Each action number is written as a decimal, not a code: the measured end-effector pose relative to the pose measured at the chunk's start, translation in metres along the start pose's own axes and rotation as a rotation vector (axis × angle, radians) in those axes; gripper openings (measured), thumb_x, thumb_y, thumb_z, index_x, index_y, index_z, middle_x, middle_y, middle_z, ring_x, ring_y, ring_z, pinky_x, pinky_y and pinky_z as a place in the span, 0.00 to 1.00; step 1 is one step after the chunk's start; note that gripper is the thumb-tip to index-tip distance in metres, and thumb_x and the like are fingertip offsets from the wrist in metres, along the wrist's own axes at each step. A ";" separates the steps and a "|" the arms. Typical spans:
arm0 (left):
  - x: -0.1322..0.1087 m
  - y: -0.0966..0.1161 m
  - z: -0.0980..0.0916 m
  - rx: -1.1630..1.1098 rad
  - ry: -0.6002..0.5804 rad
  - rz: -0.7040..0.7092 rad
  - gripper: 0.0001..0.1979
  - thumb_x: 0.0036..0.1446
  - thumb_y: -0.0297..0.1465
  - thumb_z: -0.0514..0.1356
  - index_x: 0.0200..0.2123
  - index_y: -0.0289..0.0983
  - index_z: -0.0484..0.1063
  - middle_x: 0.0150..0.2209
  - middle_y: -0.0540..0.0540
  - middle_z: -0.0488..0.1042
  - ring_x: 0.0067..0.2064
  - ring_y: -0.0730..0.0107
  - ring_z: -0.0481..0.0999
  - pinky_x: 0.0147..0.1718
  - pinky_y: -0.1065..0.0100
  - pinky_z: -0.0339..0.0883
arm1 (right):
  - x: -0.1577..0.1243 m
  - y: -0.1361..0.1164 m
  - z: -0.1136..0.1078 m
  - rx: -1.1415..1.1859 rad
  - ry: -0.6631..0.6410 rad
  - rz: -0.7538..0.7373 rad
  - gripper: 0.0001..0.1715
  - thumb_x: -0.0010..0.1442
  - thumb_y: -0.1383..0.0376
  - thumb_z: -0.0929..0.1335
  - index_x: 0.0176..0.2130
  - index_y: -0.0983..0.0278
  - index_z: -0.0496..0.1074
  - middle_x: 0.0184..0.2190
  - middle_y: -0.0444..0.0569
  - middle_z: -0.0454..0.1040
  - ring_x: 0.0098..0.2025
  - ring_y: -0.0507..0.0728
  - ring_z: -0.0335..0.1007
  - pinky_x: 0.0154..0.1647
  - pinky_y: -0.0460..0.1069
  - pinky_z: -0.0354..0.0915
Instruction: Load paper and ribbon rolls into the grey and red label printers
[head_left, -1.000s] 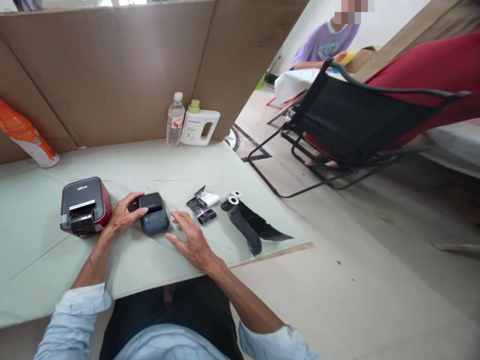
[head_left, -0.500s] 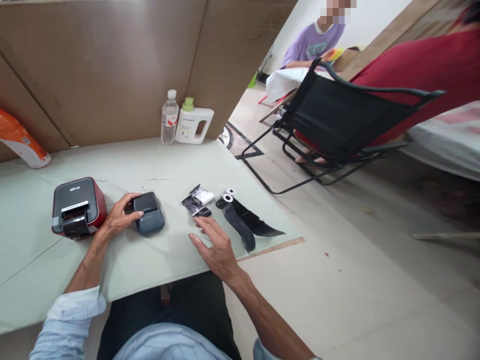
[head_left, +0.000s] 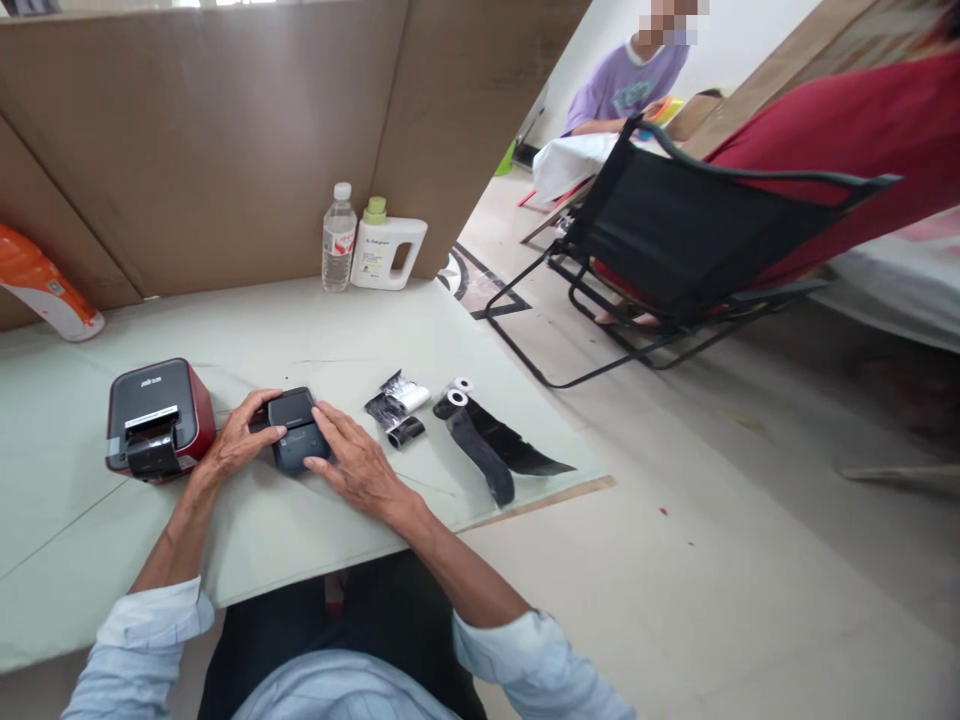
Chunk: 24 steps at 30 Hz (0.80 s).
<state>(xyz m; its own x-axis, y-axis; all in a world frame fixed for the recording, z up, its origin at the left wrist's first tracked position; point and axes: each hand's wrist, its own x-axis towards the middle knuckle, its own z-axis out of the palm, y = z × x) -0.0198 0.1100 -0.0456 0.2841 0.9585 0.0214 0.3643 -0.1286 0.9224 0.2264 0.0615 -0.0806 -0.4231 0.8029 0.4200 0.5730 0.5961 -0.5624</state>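
A small dark blue-grey portable printer point(head_left: 297, 452) lies flat on the table between my hands. My left hand point(head_left: 244, 432) grips its left side, thumb on the top face and fingers at the upper corner. On the other side, my right hand point(head_left: 360, 462) rests its fingers at the upper right edge, with the thumb near the lower right corner. Both hands hold the printer at its sides. Right of it lie a small black roll point(head_left: 406, 432), a crumpled black-and-white wrapper point(head_left: 390, 404) and paper rolls point(head_left: 457, 398) with a black strip point(head_left: 517, 440) trailing out.
A red-and-black label printer point(head_left: 159, 415) stands left of my left hand. Along the cardboard wall point(head_left: 225, 150) are a water bottle point(head_left: 339, 240), a white jug point(head_left: 386, 250) and an orange bottle point(head_left: 49, 285). Beyond the table are a black folding chair point(head_left: 697, 220) and a seated person point(head_left: 619, 85).
My right hand has moved left from beside the small black roll to the portable printer's right side. My left hand has stayed on the printer.
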 end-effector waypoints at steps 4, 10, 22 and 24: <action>-0.001 -0.004 0.001 -0.032 -0.021 -0.004 0.32 0.55 0.40 0.69 0.62 0.40 0.72 0.64 0.39 0.73 0.65 0.46 0.71 0.66 0.50 0.63 | 0.007 0.004 0.013 -0.041 -0.004 0.002 0.45 0.73 0.58 0.68 0.78 0.61 0.48 0.75 0.63 0.59 0.74 0.69 0.60 0.72 0.68 0.65; -0.002 -0.006 -0.001 -0.040 -0.051 -0.007 0.32 0.57 0.41 0.67 0.64 0.41 0.72 0.66 0.40 0.72 0.67 0.46 0.70 0.69 0.50 0.61 | -0.002 0.006 0.016 -0.067 0.043 -0.031 0.42 0.74 0.56 0.66 0.78 0.64 0.50 0.74 0.66 0.60 0.72 0.70 0.65 0.69 0.68 0.68; -0.006 -0.012 0.000 -0.183 0.035 -0.068 0.26 0.60 0.37 0.63 0.61 0.37 0.78 0.64 0.39 0.77 0.67 0.46 0.74 0.70 0.46 0.61 | -0.007 0.004 0.016 0.063 0.038 0.052 0.39 0.74 0.57 0.66 0.76 0.61 0.53 0.74 0.63 0.61 0.74 0.67 0.61 0.72 0.66 0.66; -0.006 -0.016 0.002 -0.185 0.052 -0.063 0.26 0.59 0.36 0.63 0.60 0.36 0.78 0.64 0.39 0.77 0.67 0.46 0.74 0.70 0.47 0.61 | -0.006 0.004 0.015 0.088 0.046 0.061 0.37 0.75 0.58 0.65 0.76 0.61 0.55 0.73 0.63 0.62 0.75 0.67 0.61 0.73 0.66 0.65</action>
<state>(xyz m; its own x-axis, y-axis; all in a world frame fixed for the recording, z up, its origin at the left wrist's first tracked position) -0.0257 0.1062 -0.0615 0.2184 0.9756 -0.0227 0.2093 -0.0241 0.9776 0.2208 0.0590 -0.0968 -0.3555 0.8380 0.4141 0.5324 0.5457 -0.6472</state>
